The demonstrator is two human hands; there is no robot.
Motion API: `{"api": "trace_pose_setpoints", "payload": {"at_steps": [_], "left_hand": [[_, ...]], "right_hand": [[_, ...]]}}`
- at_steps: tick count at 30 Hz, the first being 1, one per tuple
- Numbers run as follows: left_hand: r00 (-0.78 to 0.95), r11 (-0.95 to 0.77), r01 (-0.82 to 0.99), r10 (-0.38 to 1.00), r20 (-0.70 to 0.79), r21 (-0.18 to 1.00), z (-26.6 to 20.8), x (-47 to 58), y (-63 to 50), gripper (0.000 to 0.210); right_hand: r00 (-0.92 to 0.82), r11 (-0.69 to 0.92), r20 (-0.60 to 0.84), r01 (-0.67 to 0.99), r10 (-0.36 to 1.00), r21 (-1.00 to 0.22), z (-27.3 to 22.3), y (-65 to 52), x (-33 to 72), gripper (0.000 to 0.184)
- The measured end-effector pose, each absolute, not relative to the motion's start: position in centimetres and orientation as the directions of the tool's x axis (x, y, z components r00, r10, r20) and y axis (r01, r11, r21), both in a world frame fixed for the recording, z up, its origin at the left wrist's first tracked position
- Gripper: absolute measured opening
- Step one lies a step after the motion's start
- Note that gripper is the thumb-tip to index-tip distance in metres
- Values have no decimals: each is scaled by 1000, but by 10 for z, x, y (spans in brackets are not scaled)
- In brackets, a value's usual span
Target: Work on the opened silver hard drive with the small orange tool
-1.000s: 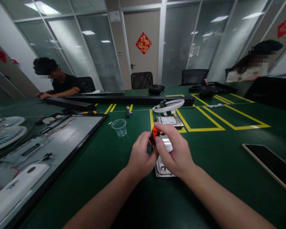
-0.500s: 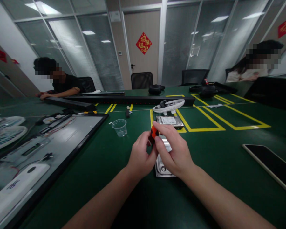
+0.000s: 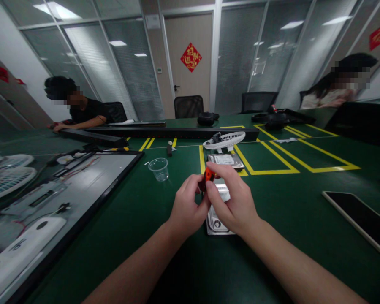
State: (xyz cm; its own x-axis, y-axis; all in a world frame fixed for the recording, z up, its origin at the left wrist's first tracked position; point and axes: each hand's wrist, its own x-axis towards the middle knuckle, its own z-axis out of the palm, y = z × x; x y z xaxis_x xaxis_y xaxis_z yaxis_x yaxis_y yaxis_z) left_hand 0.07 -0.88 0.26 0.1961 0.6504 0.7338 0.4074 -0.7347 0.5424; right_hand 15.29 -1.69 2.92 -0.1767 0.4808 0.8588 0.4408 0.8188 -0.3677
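Between my two hands is a small orange-and-black object (image 3: 209, 174), mostly covered by fingers, so its kind cannot be made out. My left hand (image 3: 188, 204) is closed on its dark left side. The thumb and fingers of my right hand (image 3: 232, 196) pinch its orange side. Below the hands a silver hard drive (image 3: 218, 226) lies on the green table, partly hidden by my right hand. Just beyond, a second hard drive (image 3: 224, 160) lies label up. A clear plastic cup (image 3: 158, 169) stands to the left of my hands.
At left lies a large flat panel (image 3: 104, 169) with parts on it. A white fan grille (image 3: 224, 140) stands behind the drives. A phone (image 3: 361, 215) lies at right. A long black bar (image 3: 177, 132) crosses behind. Two people sit across the table.
My right fingers have shifted slightly to the right, and the orange-and-black object has turned a little, showing more of its orange face. My left hand has barely moved.
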Motion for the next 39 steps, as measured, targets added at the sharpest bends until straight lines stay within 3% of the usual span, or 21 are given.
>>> {"api": "trace_pose_setpoints", "payload": {"at_steps": [3, 10, 19, 27, 33, 39], "left_hand": [[204, -735, 406, 651, 731, 542, 4, 1, -10, 11], [155, -734, 430, 634, 758, 526, 2, 1, -8, 26], [219, -745, 403, 642, 734, 532, 3, 2, -8, 15], [158, -730, 443, 635, 756, 520, 0, 1, -8, 31], [179, -734, 431, 640, 747, 525, 2, 2, -8, 23], [134, -722, 448, 637, 759, 527, 1, 2, -8, 28]], "right_hand": [[-195, 830, 860, 428, 471, -358, 30, -18, 153, 46], [-161, 814, 865, 455, 475, -362, 29, -17, 153, 43], [-175, 818, 863, 450, 474, -358, 28, -18, 152, 45], [-154, 807, 869, 472, 471, -354, 28, -17, 152, 42], [-209, 830, 858, 437, 469, -348, 28, -18, 152, 48], [-163, 811, 870, 472, 466, -346, 28, -16, 152, 42]]}}
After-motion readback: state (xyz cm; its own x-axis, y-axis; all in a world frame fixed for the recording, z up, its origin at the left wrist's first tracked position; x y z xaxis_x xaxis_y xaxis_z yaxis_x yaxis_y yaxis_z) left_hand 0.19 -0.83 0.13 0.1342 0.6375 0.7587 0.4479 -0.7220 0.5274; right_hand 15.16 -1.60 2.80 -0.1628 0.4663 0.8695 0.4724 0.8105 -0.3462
